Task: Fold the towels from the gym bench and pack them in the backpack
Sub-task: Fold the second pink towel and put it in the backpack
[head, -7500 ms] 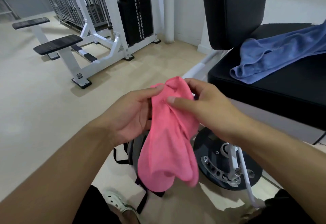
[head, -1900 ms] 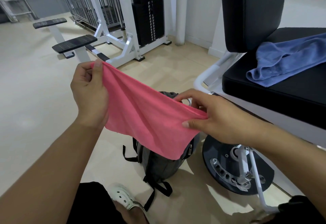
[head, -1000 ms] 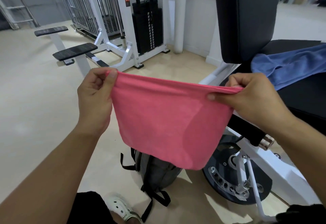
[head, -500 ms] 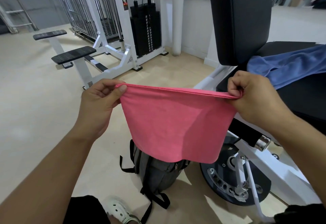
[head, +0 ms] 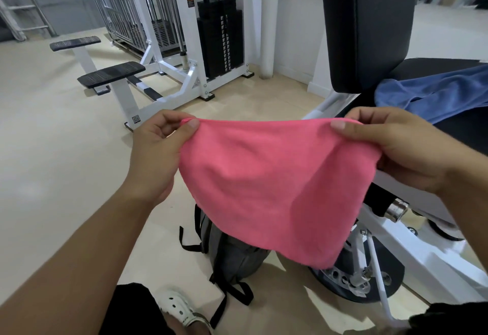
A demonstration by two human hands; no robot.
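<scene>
Lowered a bit since prev frame; L hand (head: 155, 155) & R hand (head: 401, 147) each pinch pink towel (head: 274, 189) top corners

Left hand (head: 154, 150) and right hand (head: 404, 147) each pinch a top corner of the pink towel (head: 274, 187), held spread above the grey backpack (head: 232, 253) on the floor. Blue towel (head: 433, 94) lies crumpled on the gym bench (head: 470, 134) seat.
</scene>
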